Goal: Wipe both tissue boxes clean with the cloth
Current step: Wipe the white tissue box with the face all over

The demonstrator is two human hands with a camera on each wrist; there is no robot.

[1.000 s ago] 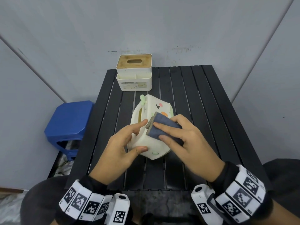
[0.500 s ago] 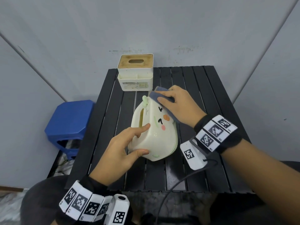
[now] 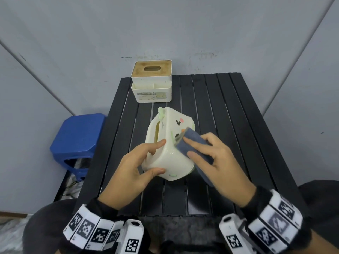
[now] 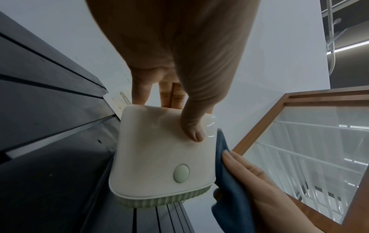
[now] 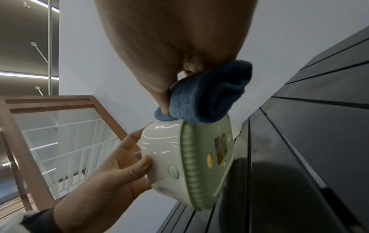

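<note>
A cream tissue box (image 3: 165, 158) with a cartoon face and a green base lies tilted on its side on the black slatted table (image 3: 229, 125). My left hand (image 3: 132, 167) grips its near end, thumb on the end face (image 4: 192, 130) and fingers over the top edge. My right hand (image 3: 216, 158) holds a folded blue cloth (image 3: 192, 145) and presses it against the box's upper face, near the painted face. In the right wrist view the cloth (image 5: 207, 97) bunches on the box's edge by the green rim (image 5: 191, 165). A second white tissue box (image 3: 151, 83) with a wooden lid stands at the table's back.
A blue plastic stool (image 3: 77, 140) stands left of the table. Grey walls close in behind and on both sides. The table's right half (image 3: 238, 107) carries nothing.
My right hand with the cloth went from the near part of the box to its far top corner, then came back toward me along the upper face. The left hand kept its grip.
</note>
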